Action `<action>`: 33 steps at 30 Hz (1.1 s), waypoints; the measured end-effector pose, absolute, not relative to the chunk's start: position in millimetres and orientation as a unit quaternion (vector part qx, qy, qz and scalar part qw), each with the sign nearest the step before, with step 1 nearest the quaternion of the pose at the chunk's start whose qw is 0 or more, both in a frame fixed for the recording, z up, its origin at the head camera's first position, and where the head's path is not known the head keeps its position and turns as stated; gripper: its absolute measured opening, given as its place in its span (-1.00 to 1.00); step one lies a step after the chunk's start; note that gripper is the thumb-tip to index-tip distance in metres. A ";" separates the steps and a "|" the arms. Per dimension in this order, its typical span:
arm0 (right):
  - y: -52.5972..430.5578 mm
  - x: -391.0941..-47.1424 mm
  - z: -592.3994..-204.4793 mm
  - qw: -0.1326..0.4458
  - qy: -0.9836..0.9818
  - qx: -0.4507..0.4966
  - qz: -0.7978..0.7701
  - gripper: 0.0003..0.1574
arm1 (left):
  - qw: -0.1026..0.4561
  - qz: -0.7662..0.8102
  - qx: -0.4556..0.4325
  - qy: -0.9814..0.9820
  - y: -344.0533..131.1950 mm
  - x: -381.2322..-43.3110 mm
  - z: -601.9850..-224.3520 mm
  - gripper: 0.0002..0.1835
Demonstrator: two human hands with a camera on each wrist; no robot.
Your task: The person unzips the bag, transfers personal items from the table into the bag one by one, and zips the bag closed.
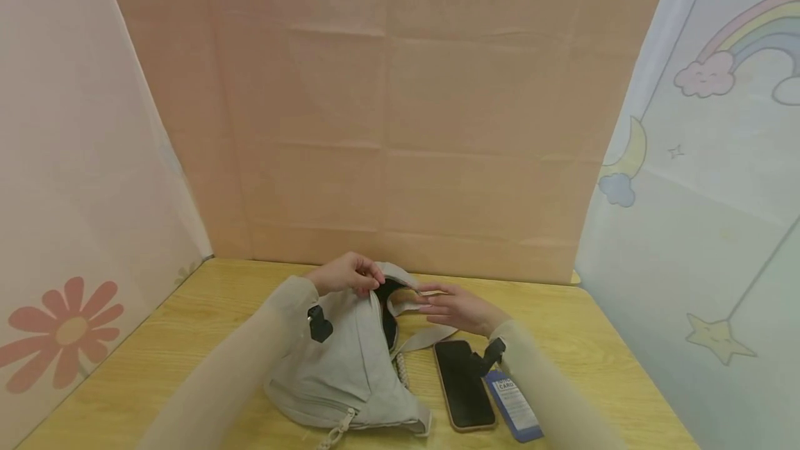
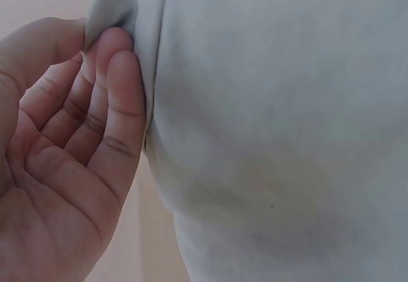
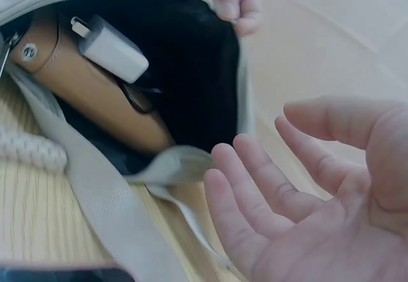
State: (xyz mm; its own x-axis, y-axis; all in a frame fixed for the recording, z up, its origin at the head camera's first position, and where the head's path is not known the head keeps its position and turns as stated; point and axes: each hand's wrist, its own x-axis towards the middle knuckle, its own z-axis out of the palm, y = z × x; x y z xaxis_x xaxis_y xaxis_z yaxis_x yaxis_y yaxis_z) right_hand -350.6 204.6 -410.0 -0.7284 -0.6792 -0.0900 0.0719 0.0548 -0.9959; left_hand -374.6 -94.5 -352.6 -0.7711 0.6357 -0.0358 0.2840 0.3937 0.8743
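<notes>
A pale grey sling bag [image 1: 331,360] lies on the table with its zipped mouth open to the right. My left hand [image 1: 346,274] pinches the rim of that mouth between thumb and fingers. Close to the opening's right side is my right hand [image 1: 461,307], fingers extended, holding nothing; whether its fingertips touch the rim is unclear. Inside the black lining, the right wrist view shows a brown leather-like case [image 3: 95,100] and a white charger plug [image 3: 116,51] resting against it. A thin black cord lies beside the plug.
A dark-screened phone [image 1: 464,387] lies right of the bag, and a blue card holder [image 1: 517,412] sits beside it, partly under the right forearm. The bag's strap [image 3: 108,199] trails over the wooden table [image 1: 594,367]. An orange-brown sheet [image 1: 387,123] stands behind.
</notes>
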 end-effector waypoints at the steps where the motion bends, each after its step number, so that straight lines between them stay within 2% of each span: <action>1: 210.8 -349.3 -410.1 0.285 0.670 -0.229 -0.646 -0.34 | 0.186 0.472 0.282 0.814 -94.4 -374.7 -352.8 -0.81; 10: 259.4 -335.9 -412.1 0.268 0.674 -0.214 -0.654 -0.50 | 0.185 0.472 0.280 0.815 -92.9 -376.1 -354.9 -0.86; 20: 290.0 -324.0 -417.4 0.277 0.697 -0.211 -0.627 -0.55 | 0.189 0.477 0.279 0.812 -92.2 -377.1 -354.7 -0.87; 25: 306.0 -319.4 -424.1 0.264 0.726 -0.197 -0.604 -0.48 | 0.191 0.476 0.279 0.812 -91.5 -378.5 -356.6 -0.86; 33: 325.1 -314.7 -430.6 0.209 0.779 -0.148 -0.572 -0.35 | 0.192 0.481 0.278 0.809 -90.0 -378.9 -357.2 -0.87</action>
